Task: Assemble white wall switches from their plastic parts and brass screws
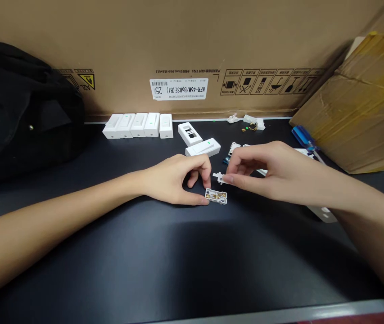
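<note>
A small white switch base (pixel 216 196) with brass-coloured contacts inside lies flat on the dark table (pixel 117 265). My left hand (pixel 178 180) grips its left end between thumb and fingers. Just above the base, my right hand (pixel 266 173) pinches a small white plastic piece (pixel 219 177) between thumb and fingertips; the two parts look apart. Behind my hands lie a white frame (pixel 189 134) with an opening and a white switch (pixel 203 147) with a green mark. More small white parts (pixel 234 147) are partly hidden behind my right hand.
Several white switches (pixel 139 125) stand in a row at the back. Loose white and brass parts (pixel 254 123) lie at the back right, near a blue screwdriver (pixel 303 136). A black bag (pixel 26 112) is at left, a taped carton (pixel 357 108) at right, a large carton (pixel 120 45) behind.
</note>
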The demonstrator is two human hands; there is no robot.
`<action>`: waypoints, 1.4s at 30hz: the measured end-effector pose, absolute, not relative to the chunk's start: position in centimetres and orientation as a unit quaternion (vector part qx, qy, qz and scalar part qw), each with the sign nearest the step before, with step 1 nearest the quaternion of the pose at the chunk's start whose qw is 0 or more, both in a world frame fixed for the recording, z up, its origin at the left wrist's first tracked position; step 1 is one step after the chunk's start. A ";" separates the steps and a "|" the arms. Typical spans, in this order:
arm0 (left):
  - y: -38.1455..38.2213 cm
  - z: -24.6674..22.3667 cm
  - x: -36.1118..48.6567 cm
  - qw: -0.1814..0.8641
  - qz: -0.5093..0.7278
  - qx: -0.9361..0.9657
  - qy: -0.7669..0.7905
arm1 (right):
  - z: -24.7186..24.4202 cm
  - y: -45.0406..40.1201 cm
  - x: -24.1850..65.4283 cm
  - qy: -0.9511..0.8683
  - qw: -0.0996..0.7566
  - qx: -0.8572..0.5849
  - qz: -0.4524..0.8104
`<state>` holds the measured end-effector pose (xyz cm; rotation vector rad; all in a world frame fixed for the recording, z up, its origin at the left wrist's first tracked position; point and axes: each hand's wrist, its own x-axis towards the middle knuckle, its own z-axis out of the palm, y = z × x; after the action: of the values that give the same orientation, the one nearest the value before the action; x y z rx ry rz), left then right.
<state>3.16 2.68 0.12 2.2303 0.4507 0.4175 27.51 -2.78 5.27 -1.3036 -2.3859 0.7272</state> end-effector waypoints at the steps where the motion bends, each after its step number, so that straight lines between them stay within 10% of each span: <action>1: 2.7 0.1 3.2 0.408 0.166 0.880 0.176 | 5.2 -3.0 27.6 -0.834 0.167 -0.462 0.252; 42: 3.0 -0.3 2.9 0.362 0.183 0.901 0.156 | 2.3 -6.9 26.3 -0.871 0.201 -0.438 0.093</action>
<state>2.93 2.96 -0.30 2.3203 0.4012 0.4723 26.28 -6.92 2.28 -1.2232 -2.4335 0.2605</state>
